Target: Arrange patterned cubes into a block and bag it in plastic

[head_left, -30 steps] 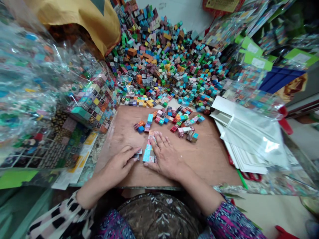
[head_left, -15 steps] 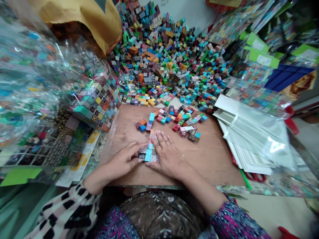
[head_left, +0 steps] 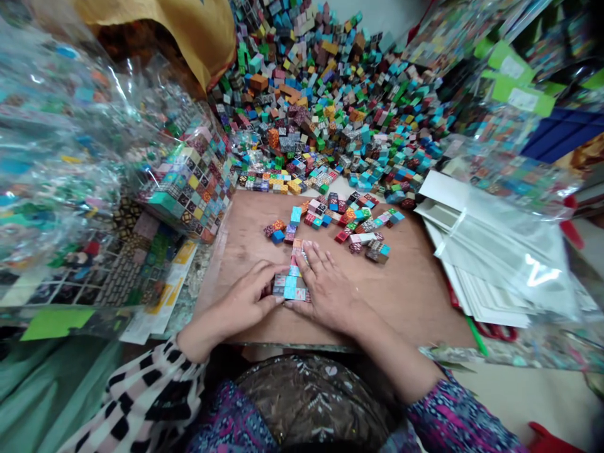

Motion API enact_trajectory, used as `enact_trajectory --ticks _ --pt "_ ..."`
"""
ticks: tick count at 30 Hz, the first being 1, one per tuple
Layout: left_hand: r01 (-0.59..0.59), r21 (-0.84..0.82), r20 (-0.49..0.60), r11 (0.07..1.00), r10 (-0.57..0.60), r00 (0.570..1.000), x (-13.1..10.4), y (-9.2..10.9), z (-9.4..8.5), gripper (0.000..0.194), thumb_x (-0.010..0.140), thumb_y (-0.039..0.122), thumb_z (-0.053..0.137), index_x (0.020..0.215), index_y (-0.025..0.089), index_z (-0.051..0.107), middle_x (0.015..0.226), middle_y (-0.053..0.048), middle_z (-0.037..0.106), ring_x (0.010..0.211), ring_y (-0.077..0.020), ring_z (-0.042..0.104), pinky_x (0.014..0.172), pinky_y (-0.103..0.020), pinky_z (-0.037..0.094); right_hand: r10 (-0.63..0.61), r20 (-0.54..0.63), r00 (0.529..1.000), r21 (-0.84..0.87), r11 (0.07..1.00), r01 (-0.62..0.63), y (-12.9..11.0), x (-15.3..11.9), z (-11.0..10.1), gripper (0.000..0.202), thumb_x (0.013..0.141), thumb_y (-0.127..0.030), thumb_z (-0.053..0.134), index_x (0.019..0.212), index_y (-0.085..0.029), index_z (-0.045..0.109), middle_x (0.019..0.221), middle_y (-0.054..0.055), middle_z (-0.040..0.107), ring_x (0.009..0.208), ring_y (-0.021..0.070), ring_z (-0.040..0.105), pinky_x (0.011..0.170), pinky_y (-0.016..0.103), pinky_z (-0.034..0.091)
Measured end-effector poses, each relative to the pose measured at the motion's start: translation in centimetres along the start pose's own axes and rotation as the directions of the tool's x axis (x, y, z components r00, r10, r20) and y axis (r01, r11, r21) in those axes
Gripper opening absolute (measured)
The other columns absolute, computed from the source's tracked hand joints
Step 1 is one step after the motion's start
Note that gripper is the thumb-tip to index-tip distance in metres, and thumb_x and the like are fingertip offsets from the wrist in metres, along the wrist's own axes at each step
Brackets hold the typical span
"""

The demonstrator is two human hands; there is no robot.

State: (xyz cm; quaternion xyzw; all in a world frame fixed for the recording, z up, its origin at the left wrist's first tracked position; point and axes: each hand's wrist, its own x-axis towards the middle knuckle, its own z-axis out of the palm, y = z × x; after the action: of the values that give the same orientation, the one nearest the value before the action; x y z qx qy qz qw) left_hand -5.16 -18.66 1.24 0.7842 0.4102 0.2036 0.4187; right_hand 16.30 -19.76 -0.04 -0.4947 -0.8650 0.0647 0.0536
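On the brown board [head_left: 406,289], a small flat group of patterned cube blocks [head_left: 291,287] lies between my hands, light blue, grey and pinkish squares set side by side. My left hand [head_left: 240,299] closes its thumb and fingertips on the grey block at the group's left edge. Spread flat, my right hand [head_left: 328,289] rests over the group's right side, its fingers stretched out and hiding part of the blocks. Just beyond the group stands a short row of blocks [head_left: 293,223], light blue at its far end.
Loose blocks [head_left: 363,220] lie at the board's far side, with a large heap [head_left: 325,107] behind. Clear bags of blocks [head_left: 61,157] crowd the left. White cards in a clear sleeve [head_left: 500,258] overlap the right edge, near red scissor handles [head_left: 495,331].
The camera view has swung slightly, so everything sits further right. The grey block at my left fingertips now lies flush against the light blue ones. My right hand stays flat on the group.
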Motion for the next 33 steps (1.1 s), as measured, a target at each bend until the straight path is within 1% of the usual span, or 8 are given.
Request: enact_trajectory --ticks 8,12,15,18,21,23,27,33 --pt "-0.031 0.070 -0.039 0.997 0.034 0.999 -0.3 -0.3 0.9 0.043 0.091 0.025 0.053 0.133 0.021 0.048 0.121 -0.009 0.053 0.102 -0.0211 0.055 0.090 -0.042 0.050 0.009 0.033 0.999 0.033 0.999 -0.010 0.0 -0.1 -0.1 0.097 0.083 -0.068 0.054 0.152 -0.005 0.027 0.159 0.026 0.021 0.148 0.0402 0.015 0.117 0.059 0.020" --pt "-0.024 0.097 -0.081 0.995 0.032 0.996 -0.5 -0.6 1.4 0.047 0.089 0.031 0.058 0.133 0.020 0.047 0.120 -0.010 0.053 0.111 -0.0250 0.054 0.093 -0.045 0.051 -0.005 0.052 0.999 0.102 0.995 0.000 0.7 -0.7 -1.7 0.106 0.075 -0.068 0.066 0.156 -0.015 0.021 0.162 0.021 0.015 0.148 0.0416 0.011 0.116 0.063 0.019" --pt "-0.044 0.136 -0.111 0.990 0.059 0.992 -0.7 -0.7 1.7 0.047 0.089 0.033 0.058 0.133 0.018 0.048 0.125 -0.013 0.050 0.116 -0.0269 0.053 0.096 -0.045 0.050 0.009 -0.015 1.000 0.201 0.979 -0.006 2.0 -1.9 -3.7 0.097 0.080 -0.058 0.067 0.157 -0.023 0.017 0.164 0.014 0.008 0.149 0.0380 0.011 0.117 0.062 0.021" --pt "-0.033 0.176 -0.130 0.984 0.056 0.990 -0.9 -0.7 2.2 0.043 0.091 0.034 0.055 0.132 0.019 0.050 0.125 -0.013 0.050 0.116 -0.0273 0.055 0.096 -0.044 0.051 0.101 -0.118 0.988 0.335 0.941 -0.056 3.4 -4.0 -4.9 0.079 0.089 -0.045 0.061 0.155 -0.029 0.020 0.162 0.009 0.020 0.147 0.0320 0.024 0.115 0.057 0.031" --pt "-0.017 0.206 -0.155 0.978 0.050 0.987 -1.1 -0.7 2.5 0.042 0.093 0.033 0.052 0.134 0.022 0.048 0.125 -0.012 0.050 0.114 -0.0263 0.056 0.093 -0.042 0.053 0.187 -0.265 0.946 0.372 0.925 -0.078 4.0 -6.4 -4.0 0.072 0.089 -0.038 0.061 0.152 -0.029 0.026 0.153 0.012 0.034 0.139 0.0320 0.036 0.110 0.058 0.036" --pt "-0.018 0.231 -0.151 0.973 0.054 0.987 -1.2 -0.7 2.6 0.042 0.093 0.032 0.052 0.134 0.025 0.049 0.125 -0.012 0.050 0.109 -0.0250 0.058 0.090 -0.040 0.054 0.227 -0.301 0.926 0.344 0.932 -0.116 3.8 -7.8 -2.7 0.075 0.085 -0.041 0.066 0.150 -0.027 0.030 0.143 0.014 0.040 0.133 0.0341 0.040 0.105 0.059 0.040" --pt "-0.044 0.295 -0.107 0.955 0.079 0.991 -1.2 -0.7 2.6 0.039 0.094 0.036 0.051 0.133 0.028 0.051 0.123 -0.011 0.052 0.097 -0.0218 0.060 0.081 -0.036 0.056 0.324 -0.283 0.903 0.306 0.922 -0.235 3.3 -9.1 -0.4 0.081 0.077 -0.048 0.073 0.145 -0.025 0.035 0.127 0.014 0.046 0.118 0.0343 0.047 0.094 0.057 0.046" --pt "-0.080 0.350 -0.159 0.933 0.143 0.977 -1.1 -0.6 2.7 0.037 0.096 0.034 0.047 0.132 0.030 0.053 0.121 -0.011 0.054 0.093 -0.0227 0.061 0.073 -0.034 0.056 0.322 -0.176 0.930 0.256 0.928 -0.272 3.3 -9.2 0.0 0.070 0.078 -0.043 0.073 0.138 -0.025 0.043 0.117 0.012 0.050 0.107 0.0310 0.052 0.086 0.050 0.049"
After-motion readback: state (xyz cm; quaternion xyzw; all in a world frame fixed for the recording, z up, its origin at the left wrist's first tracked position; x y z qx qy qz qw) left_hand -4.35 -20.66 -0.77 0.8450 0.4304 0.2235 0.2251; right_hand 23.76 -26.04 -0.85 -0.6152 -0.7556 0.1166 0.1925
